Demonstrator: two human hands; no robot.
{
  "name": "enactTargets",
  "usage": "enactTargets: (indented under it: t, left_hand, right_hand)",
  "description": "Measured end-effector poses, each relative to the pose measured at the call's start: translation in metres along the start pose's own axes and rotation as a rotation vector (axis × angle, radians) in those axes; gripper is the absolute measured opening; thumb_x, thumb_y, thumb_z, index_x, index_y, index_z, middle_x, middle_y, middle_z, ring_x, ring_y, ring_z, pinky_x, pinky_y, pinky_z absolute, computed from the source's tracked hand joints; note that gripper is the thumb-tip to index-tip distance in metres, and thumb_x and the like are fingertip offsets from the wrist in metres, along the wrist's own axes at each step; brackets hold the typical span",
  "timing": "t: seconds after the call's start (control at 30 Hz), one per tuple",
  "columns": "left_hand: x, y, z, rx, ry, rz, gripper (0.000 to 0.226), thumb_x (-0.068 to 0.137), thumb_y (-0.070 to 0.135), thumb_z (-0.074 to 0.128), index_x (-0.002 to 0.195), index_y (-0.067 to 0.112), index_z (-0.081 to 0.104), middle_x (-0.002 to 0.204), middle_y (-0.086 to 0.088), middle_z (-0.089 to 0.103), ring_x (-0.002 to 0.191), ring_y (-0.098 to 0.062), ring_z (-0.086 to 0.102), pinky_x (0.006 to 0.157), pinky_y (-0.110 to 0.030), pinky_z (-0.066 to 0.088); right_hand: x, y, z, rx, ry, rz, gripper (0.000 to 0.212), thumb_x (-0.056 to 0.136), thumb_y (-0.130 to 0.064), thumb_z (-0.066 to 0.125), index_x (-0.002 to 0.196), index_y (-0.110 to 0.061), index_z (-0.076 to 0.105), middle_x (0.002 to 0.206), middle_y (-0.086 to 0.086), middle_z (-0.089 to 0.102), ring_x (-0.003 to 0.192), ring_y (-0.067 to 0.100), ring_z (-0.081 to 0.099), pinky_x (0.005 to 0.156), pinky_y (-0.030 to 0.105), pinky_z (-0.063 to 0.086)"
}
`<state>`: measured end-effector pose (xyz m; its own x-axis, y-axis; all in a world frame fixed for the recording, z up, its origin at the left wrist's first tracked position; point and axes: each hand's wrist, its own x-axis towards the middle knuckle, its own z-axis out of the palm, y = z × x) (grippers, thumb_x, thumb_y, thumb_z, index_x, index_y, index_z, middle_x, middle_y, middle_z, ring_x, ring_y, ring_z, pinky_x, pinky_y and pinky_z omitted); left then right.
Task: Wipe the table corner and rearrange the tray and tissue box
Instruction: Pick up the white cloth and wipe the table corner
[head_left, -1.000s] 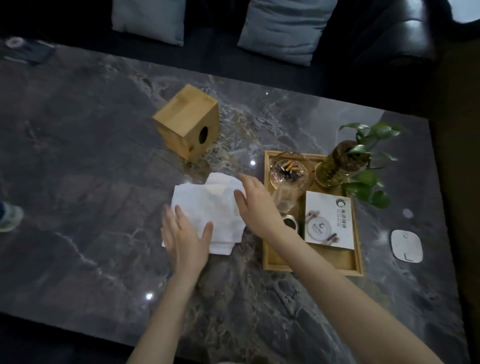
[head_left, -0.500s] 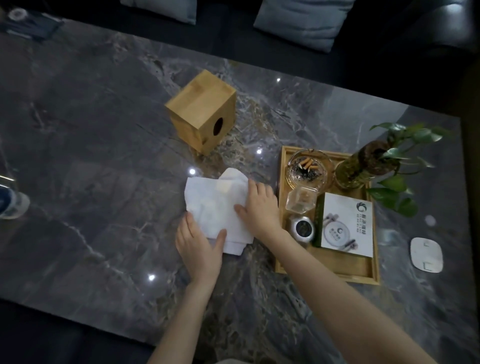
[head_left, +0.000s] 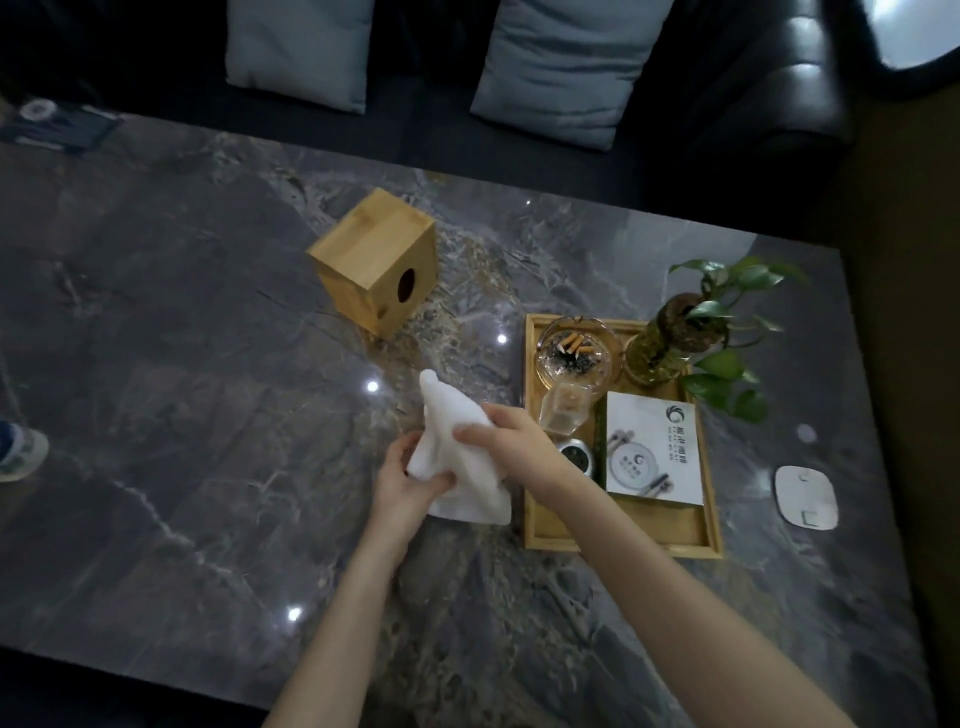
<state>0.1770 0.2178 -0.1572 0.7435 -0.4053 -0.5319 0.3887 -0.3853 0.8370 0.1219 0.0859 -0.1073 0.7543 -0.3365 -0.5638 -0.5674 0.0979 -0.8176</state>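
A white cloth (head_left: 451, 426) is bunched up and partly lifted off the dark marble table (head_left: 208, 415). My left hand (head_left: 408, 488) grips its lower part from the left. My right hand (head_left: 511, 441) holds its upper right side. Just right of the cloth lies a wooden tray (head_left: 623, 535) carrying an ashtray (head_left: 574, 356) with cigarette butts, a small glass, a round tin, a white card and a potted plant (head_left: 675, 338). A wooden tissue box (head_left: 374, 260) stands on the table behind the cloth, to the left.
A white flat disc (head_left: 805, 496) lies right of the tray near the table's right edge. A dark sofa with two grey cushions (head_left: 566, 62) runs along the far side. A cup (head_left: 21, 457) sits at the far left edge.
The cloth lay flat under both hands before; now both hands have gathered it into a bunch and lifted it partly off the table.
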Motion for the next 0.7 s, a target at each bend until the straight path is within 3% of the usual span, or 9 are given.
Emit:
enactTargets:
  t: [0.1,0.17,0.23,0.33,0.43,0.5,0.57,0.63,0.7]
  left_hand:
    - [-0.012,0.01,0.009,-0.263,-0.225,-0.076,0.048,0.07,0.01,0.066,0.117,0.011,0.056,0.104,-0.017,0.067,0.093,-0.027,0.063,0.076,-0.035,0.049]
    - [-0.021,0.018,0.018,-0.403,-0.383,-0.09,0.05,0.061,0.015,0.063,0.111,0.009,0.061,0.096,-0.018,0.068,0.084,-0.027,0.063,0.065,-0.03,0.051]
    - [-0.031,0.027,0.032,-0.538,-0.506,-0.112,0.057,0.047,0.018,0.073,0.103,0.009,0.064,0.087,-0.01,0.073,0.075,-0.021,0.068,0.055,-0.025,0.053]
    - [-0.049,0.038,0.052,-0.654,-0.617,-0.111,0.064,0.029,0.026,0.087,0.089,0.01,0.073,0.083,-0.006,0.075,0.075,-0.018,0.071,0.061,-0.027,0.057]
    - [-0.065,0.052,0.071,-0.656,-0.639,-0.078,0.046,0.042,0.015,0.083,0.088,0.013,0.076,0.091,-0.007,0.075,0.084,-0.02,0.071,0.067,-0.031,0.058]
    - [-0.072,0.061,0.086,-0.599,-0.637,-0.063,0.03,0.061,0.008,0.068,0.09,0.013,0.075,0.094,-0.008,0.074,0.087,-0.022,0.07,0.07,-0.033,0.059]
    - [-0.082,0.071,0.106,-0.522,-0.667,-0.038,0.027,0.068,0.006,0.06,0.093,0.011,0.072,0.091,-0.006,0.075,0.083,-0.02,0.07,0.066,-0.031,0.058]
    - [-0.095,0.081,0.128,-0.422,-0.697,0.011,0.031,0.069,0.002,0.066,0.099,0.011,0.065,0.086,-0.002,0.075,0.079,-0.017,0.07,0.061,-0.028,0.057]
    - [-0.108,0.089,0.153,-0.358,-0.722,0.065,0.036,0.069,0.005,0.065,0.104,0.011,0.061,0.088,-0.001,0.073,0.08,-0.016,0.069,0.063,-0.029,0.057]
  right_hand:
    - [-0.026,-0.009,-0.018,0.192,0.008,0.032,0.019,0.083,-0.022,0.062,0.099,-0.012,0.065,0.098,0.012,0.064,0.095,0.03,0.061,0.082,0.04,0.05]
    - [-0.041,-0.01,-0.033,0.33,0.021,0.043,0.011,0.078,-0.019,0.064,0.086,-0.012,0.066,0.093,0.014,0.064,0.09,0.031,0.06,0.078,0.04,0.048]
    - [-0.056,-0.009,-0.05,0.467,0.032,0.075,0.026,0.066,-0.021,0.066,0.089,-0.009,0.066,0.092,0.017,0.064,0.087,0.032,0.06,0.074,0.037,0.046]
    - [-0.076,0.0,-0.079,0.655,0.047,0.105,0.042,0.062,-0.021,0.062,0.1,-0.004,0.065,0.089,0.015,0.069,0.085,0.031,0.062,0.078,0.038,0.048]
    - [-0.097,0.016,-0.108,0.766,0.143,0.016,0.028,0.073,-0.018,0.054,0.096,-0.005,0.064,0.084,0.011,0.071,0.082,0.027,0.064,0.075,0.037,0.048]
    - [-0.11,0.029,-0.125,0.831,0.194,-0.028,0.03,0.073,-0.018,0.053,0.098,-0.004,0.062,0.087,0.009,0.07,0.081,0.025,0.066,0.07,0.034,0.051]
    - [-0.121,0.044,-0.135,0.905,0.233,-0.017,0.027,0.075,-0.017,0.05,0.095,-0.004,0.062,0.079,0.008,0.072,0.074,0.023,0.066,0.064,0.032,0.05]
    - [-0.132,0.06,-0.142,1.0,0.282,0.02,0.027,0.075,-0.019,0.052,0.094,-0.003,0.062,0.076,0.009,0.07,0.075,0.024,0.063,0.068,0.034,0.048]
    - [-0.139,0.077,-0.146,1.11,0.303,0.043,0.041,0.073,-0.029,0.058,0.101,0.002,0.062,0.089,0.016,0.066,0.086,0.029,0.061,0.083,0.041,0.046]
